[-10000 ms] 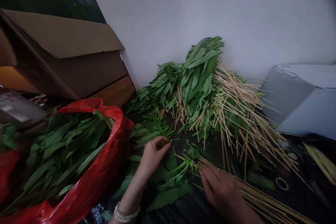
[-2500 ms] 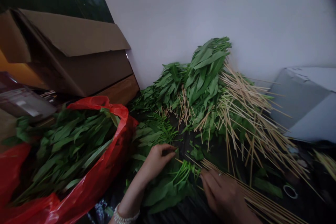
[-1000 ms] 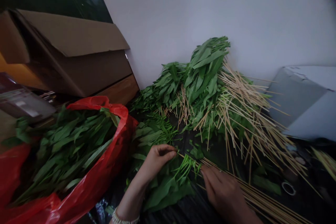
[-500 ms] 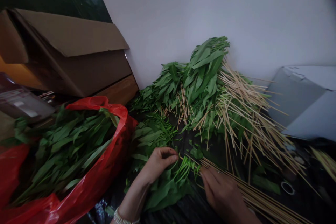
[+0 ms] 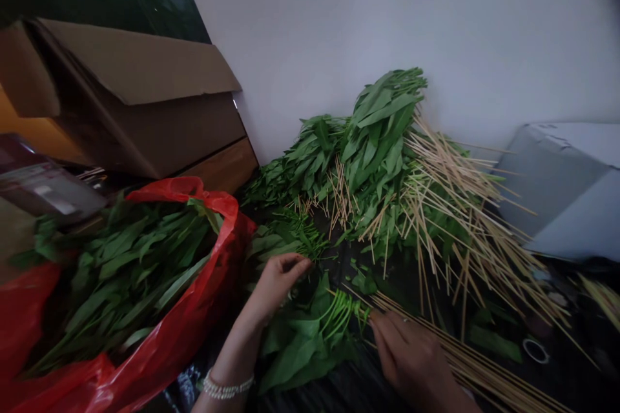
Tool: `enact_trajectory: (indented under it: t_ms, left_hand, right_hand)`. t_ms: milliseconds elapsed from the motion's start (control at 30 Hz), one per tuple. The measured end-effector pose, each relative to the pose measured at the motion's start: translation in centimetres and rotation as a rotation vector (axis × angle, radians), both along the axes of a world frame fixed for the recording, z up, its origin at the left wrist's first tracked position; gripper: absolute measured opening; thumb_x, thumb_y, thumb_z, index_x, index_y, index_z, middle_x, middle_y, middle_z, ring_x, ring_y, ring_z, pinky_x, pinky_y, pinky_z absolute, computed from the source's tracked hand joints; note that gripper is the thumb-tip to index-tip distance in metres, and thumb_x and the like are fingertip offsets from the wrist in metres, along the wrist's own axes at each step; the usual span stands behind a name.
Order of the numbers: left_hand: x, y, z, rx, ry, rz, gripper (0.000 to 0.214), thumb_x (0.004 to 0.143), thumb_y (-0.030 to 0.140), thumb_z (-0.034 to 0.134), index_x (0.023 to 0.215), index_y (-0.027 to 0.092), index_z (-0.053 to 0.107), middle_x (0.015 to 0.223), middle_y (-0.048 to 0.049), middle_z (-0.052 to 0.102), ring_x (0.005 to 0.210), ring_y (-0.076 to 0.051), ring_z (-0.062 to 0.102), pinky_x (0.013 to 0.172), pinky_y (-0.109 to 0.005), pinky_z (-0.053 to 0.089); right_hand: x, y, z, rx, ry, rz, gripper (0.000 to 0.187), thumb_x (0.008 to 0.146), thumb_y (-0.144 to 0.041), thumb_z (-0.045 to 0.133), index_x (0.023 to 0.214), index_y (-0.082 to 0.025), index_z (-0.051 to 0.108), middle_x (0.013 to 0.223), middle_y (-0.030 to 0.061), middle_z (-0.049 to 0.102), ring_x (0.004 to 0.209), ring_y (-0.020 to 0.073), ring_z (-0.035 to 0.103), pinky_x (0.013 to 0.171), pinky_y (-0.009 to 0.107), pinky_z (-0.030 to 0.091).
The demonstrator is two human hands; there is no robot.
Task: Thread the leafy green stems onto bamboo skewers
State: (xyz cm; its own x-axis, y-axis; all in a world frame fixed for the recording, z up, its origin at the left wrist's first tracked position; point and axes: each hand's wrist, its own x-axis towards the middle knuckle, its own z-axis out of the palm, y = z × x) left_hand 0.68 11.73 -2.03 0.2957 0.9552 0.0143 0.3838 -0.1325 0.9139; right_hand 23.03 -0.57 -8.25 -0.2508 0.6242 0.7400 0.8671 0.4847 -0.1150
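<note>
A small cluster of green leaves (image 5: 310,335) lies threaded by its stalks on a thin bamboo skewer at the bottom middle. My right hand (image 5: 411,361) is closed on the skewer's (image 5: 479,371) near end, beside a flat row of loose skewers. My left hand (image 5: 277,279), with a pearl bracelet on the wrist, reaches into a loose heap of leaves (image 5: 281,242) just left of the skewered cluster, its fingers curled in a pinch around a leaf.
A red plastic bag (image 5: 194,329) full of leaves fills the left. A pile of finished leaf skewers (image 5: 387,161) leans against the white wall. Cardboard boxes (image 5: 130,103) stand at the back left, a grey box (image 5: 566,187) at the right, a tape roll (image 5: 535,350) nearby.
My left hand has left the tip of the skewer and moved up and left into the loose leaf heap. My right hand has stayed on the skewer.
</note>
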Motion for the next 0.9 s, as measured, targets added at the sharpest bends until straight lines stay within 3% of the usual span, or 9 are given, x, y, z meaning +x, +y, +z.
enact_trajectory:
  t_ms: [233, 367, 500, 667, 800, 900]
  left_hand:
    - [0.4, 0.4, -1.2, 0.242, 0.279, 0.005, 0.015, 0.079, 0.025, 0.06, 0.082, 0.019, 0.074, 0.082, -0.0039, 0.073, 0.077, -0.02, 0.064, 0.072, -0.027, 0.045]
    - [1.1, 2.2, -0.1, 0.367, 0.358, 0.009, 0.016, 0.08, 0.019, 0.059, 0.087, 0.02, 0.074, 0.087, -0.0058, 0.073, 0.082, -0.021, 0.065, 0.076, -0.029, 0.046]
    - [3.1, 4.1, 0.8, 0.423, 0.599, 0.022, 0.015, 0.082, 0.021, 0.062, 0.091, 0.022, 0.074, 0.093, -0.0058, 0.07, 0.088, -0.021, 0.063, 0.079, -0.029, 0.046]
    - [5.3, 5.1, -1.0, 0.428, 0.83, 0.072, 0.017, 0.076, 0.023, 0.071, 0.092, 0.021, 0.073, 0.101, -0.0083, 0.067, 0.101, -0.024, 0.058, 0.081, -0.03, 0.046]
    - [4.8, 5.4, -1.0, 0.456, 0.728, 0.068, 0.008, 0.079, 0.02, 0.066, 0.085, 0.02, 0.072, 0.095, -0.0069, 0.068, 0.097, -0.022, 0.06, 0.082, -0.029, 0.045]
    - [3.6, 4.9, 2.1, 0.521, 0.3, 0.142, 0.011, 0.084, 0.021, 0.059, 0.088, 0.017, 0.068, 0.09, -0.0052, 0.069, 0.088, -0.017, 0.063, 0.08, -0.027, 0.047]
  right_hand:
    - [0.0, 0.1, 0.1, 0.006, 0.014, -0.004, 0.021, 0.093, -0.011, 0.042, 0.094, -0.014, 0.063, 0.067, 0.0018, 0.061, 0.058, 0.0115, 0.06, 0.059, 0.025, 0.042]
    - [0.0, 0.1, 0.4, -0.016, 0.014, 0.011, 0.022, 0.093, -0.01, 0.041, 0.094, -0.014, 0.063, 0.069, 0.0028, 0.062, 0.063, 0.0125, 0.063, 0.062, 0.024, 0.044]
    - [0.0, 0.1, 0.3, 0.014, 0.01, 0.012, 0.023, 0.093, -0.009, 0.041, 0.097, -0.013, 0.063, 0.067, 0.002, 0.061, 0.062, 0.012, 0.062, 0.06, 0.024, 0.043]
    - [0.2, 0.2, 0.1, 0.011, -0.006, -0.018, 0.024, 0.094, -0.012, 0.039, 0.094, -0.013, 0.063, 0.068, 0.0017, 0.061, 0.057, 0.0116, 0.06, 0.056, 0.025, 0.041]
    - [0.2, 0.2, 0.4, 0.022, -0.014, -0.021, 0.025, 0.094, -0.012, 0.039, 0.093, -0.013, 0.063, 0.067, 0.0017, 0.061, 0.059, 0.012, 0.061, 0.057, 0.025, 0.041]
    - [0.2, 0.2, 0.4, 0.015, -0.008, -0.015, 0.024, 0.094, -0.011, 0.039, 0.094, -0.014, 0.063, 0.067, 0.0014, 0.061, 0.059, 0.0117, 0.061, 0.057, 0.025, 0.041]
